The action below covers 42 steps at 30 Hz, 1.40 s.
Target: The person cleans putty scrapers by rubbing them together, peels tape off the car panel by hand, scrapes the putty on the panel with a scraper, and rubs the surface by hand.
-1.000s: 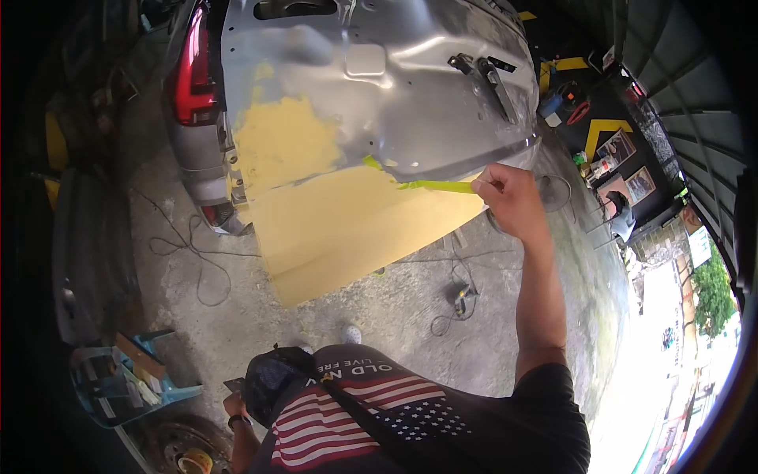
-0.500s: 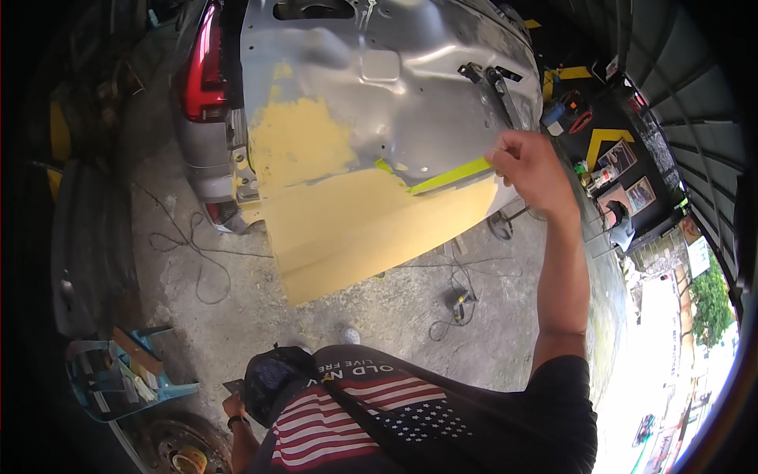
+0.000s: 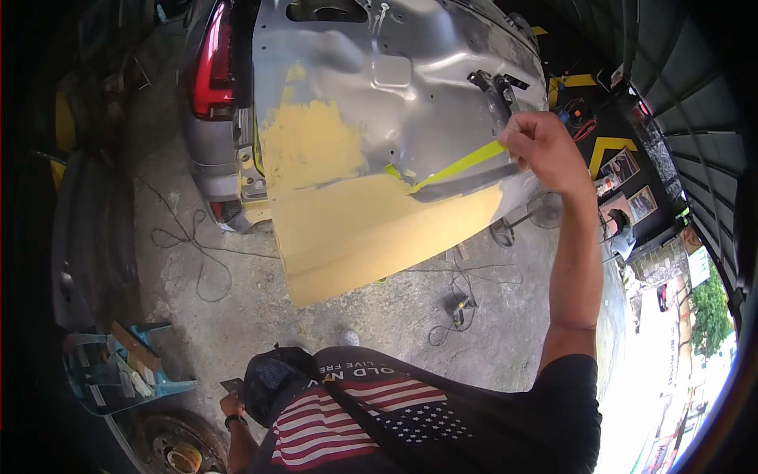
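Observation:
My right hand [image 3: 539, 148] pinches the end of a strip of yellow-green masking tape [image 3: 464, 167]. The strip runs down to the left and meets the panel near the edge of the yellow filler. Its upper part is lifted off the surface. A grey metal car panel [image 3: 442, 118] carries a rough patch of yellow body filler [image 3: 309, 142] and a smooth yellow lower area [image 3: 371, 233]. Low on the left, my left hand [image 3: 232, 406] is closed on a dark flat piece [image 3: 234, 385], whose kind I cannot make out.
A red tail light [image 3: 213, 75] borders the panel on the left. A blue stool [image 3: 170, 387] holds blocks and tools. Near it, a yellow-rimmed tub [image 3: 185, 458] sits on a round rusty part. A cable [image 3: 207, 253] and a small tool [image 3: 459, 310] lie on the concrete floor.
My right hand has moved slightly up and to the right, drawing the tape farther off the panel at a steeper angle. My left hand stays low. The view has shifted slightly.

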### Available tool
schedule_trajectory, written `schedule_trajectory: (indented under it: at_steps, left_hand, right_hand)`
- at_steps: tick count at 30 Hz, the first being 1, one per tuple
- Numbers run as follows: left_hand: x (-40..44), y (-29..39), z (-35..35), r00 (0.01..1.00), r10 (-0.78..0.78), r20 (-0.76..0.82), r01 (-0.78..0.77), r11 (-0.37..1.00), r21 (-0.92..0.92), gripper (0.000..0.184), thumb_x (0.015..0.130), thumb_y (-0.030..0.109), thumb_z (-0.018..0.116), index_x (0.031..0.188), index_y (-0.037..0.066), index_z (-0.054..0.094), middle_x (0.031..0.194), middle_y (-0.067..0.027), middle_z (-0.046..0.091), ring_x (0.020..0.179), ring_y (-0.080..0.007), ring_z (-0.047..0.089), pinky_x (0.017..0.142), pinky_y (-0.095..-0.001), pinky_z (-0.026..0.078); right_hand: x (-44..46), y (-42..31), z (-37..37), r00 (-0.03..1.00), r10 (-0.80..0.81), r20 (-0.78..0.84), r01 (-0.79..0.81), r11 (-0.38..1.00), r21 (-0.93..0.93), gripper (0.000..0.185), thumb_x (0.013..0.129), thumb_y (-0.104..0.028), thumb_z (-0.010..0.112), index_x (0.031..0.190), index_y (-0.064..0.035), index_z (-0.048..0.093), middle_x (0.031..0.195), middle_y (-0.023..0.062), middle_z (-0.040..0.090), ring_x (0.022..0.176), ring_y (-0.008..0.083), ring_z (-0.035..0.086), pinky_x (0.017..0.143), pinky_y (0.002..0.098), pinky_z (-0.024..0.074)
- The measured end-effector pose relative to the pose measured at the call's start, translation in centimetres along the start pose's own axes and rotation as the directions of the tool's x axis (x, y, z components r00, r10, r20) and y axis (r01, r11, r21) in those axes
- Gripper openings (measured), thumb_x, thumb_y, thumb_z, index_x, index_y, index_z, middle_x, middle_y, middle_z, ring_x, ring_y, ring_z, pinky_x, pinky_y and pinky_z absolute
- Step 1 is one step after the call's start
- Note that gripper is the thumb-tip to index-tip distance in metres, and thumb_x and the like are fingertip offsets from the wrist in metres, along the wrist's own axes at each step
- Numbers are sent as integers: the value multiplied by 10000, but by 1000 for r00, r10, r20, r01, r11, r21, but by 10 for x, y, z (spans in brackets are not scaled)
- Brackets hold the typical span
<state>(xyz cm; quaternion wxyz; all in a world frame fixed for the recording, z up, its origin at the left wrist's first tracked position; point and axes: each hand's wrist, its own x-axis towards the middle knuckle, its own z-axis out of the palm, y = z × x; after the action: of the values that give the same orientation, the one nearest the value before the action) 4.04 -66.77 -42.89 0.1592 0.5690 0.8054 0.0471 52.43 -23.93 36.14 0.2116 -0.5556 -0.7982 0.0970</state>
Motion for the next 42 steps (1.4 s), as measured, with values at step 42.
schedule_trajectory:
  at_steps: [42]
  left_hand:
    - [7, 8, -19, 929, -293, 227, 366, 821, -439, 271, 874, 188, 676, 706, -25, 677, 658, -95, 679, 629, -165, 626, 598, -390, 489]
  right_hand:
    - [-97, 73, -105, 843, 148, -517, -140, 989, 55, 303, 984, -228, 611, 736, -77, 526, 641, -43, 448, 582, 42, 435, 543, 226, 333]
